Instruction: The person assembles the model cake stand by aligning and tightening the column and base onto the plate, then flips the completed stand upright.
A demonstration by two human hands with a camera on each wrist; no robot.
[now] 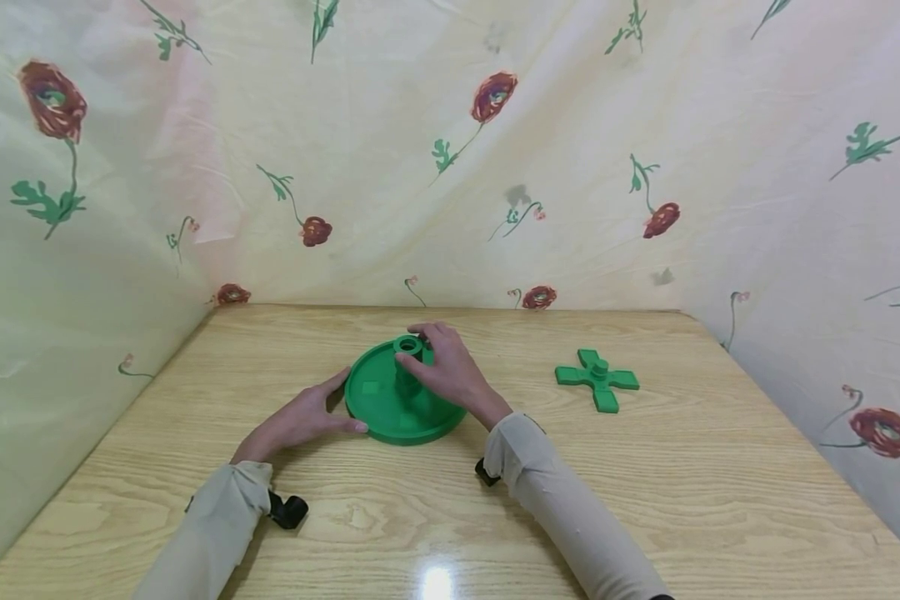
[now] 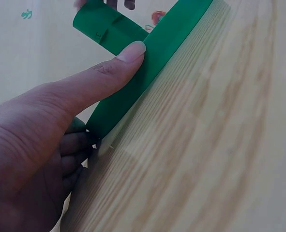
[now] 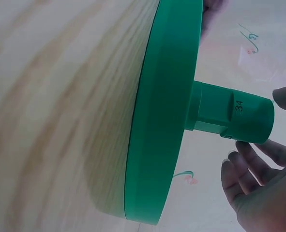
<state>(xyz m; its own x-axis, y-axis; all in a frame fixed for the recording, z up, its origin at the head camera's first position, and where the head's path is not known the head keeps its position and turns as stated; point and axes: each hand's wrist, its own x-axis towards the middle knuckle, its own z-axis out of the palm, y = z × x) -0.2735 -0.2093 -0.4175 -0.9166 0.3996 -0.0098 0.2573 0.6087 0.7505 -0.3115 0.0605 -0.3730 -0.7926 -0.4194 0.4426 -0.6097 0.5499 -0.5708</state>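
Note:
A round green base with a raised rim lies flat on the table. From its middle rises an upright green tube with a hole in its top; the right wrist view shows the number 34 on its side. My left hand holds the base at its left edge, the thumb lying on the rim and the fingers around the far side. Around the top of the tube my right hand curls, thumb in front and fingers behind; contact is hard to make out.
A green cross-shaped piece with a round knob at its centre lies to the right of the base. The wooden table ends at a flower-patterned cloth behind and at both sides.

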